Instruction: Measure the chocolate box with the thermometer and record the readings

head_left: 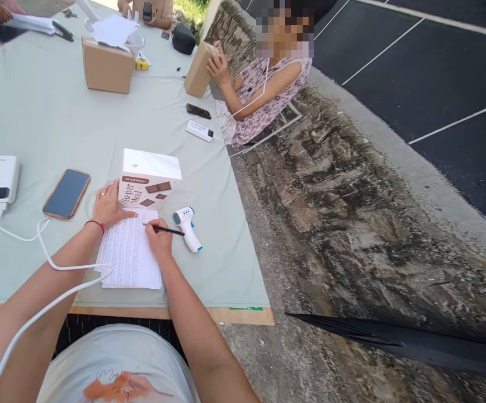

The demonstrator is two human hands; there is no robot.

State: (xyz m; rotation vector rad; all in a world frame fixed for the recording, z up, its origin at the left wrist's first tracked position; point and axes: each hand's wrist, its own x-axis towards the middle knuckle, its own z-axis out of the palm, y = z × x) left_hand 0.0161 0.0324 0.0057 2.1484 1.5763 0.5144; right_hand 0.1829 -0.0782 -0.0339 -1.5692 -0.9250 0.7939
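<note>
My right grip point(159, 240) is wrapped around a black pen point(173, 230), over the paper point(149, 268) on the worktop point(217, 268) in front of me. My left grip point(109, 205) is spread loose, thumb point(128, 214) on the paper. Small writing point(121, 252) fills much of it, but the right side looks bare, so I'd say partly done. I can't see inside the Super Meal box point(152, 163) just past it.

Lower centre of frame: person's right hand point(161, 240) holds a black pen point(171, 230) over closely written paper point(127, 252); left hand point(109, 206) rests at its upper left, beside a white box point(152, 162). White thermometer point(189, 232) lies just right of the pen. Upper centre: a co-worker point(268, 92) holds a cardboard carton point(198, 70).
</note>
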